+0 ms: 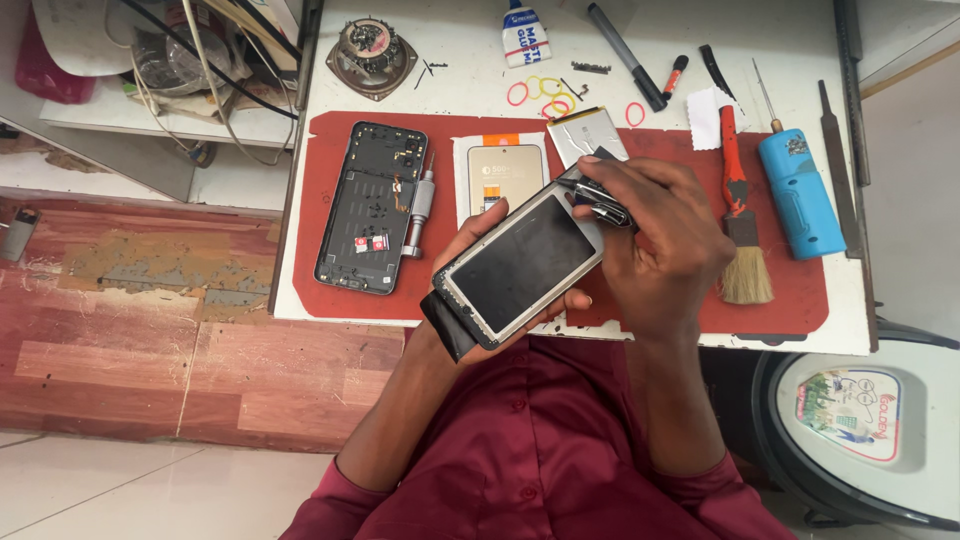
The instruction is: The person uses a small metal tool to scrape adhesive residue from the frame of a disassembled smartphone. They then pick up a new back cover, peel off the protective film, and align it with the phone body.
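Dark red shirt (540, 450) fills the near foreground. Left hand (480, 245) cradles a phone screen assembly (520, 262) from beneath, fingers curled up around its edges, over the table's near edge. Right hand (655, 235) is closed on metal tweezers (597, 200), whose tips meet the assembly's upper corner. Red mat (810, 290) covers most of the white table (470, 70). On the mat's left part lies an opened phone back housing (371, 205), a screwdriver (420, 205) just beside it. A brush (742, 235) and a blue tool (797, 195) lie toward the mat's right edge. Rubber bands (545, 95) and a glue bottle (523, 35) sit near the far edge.
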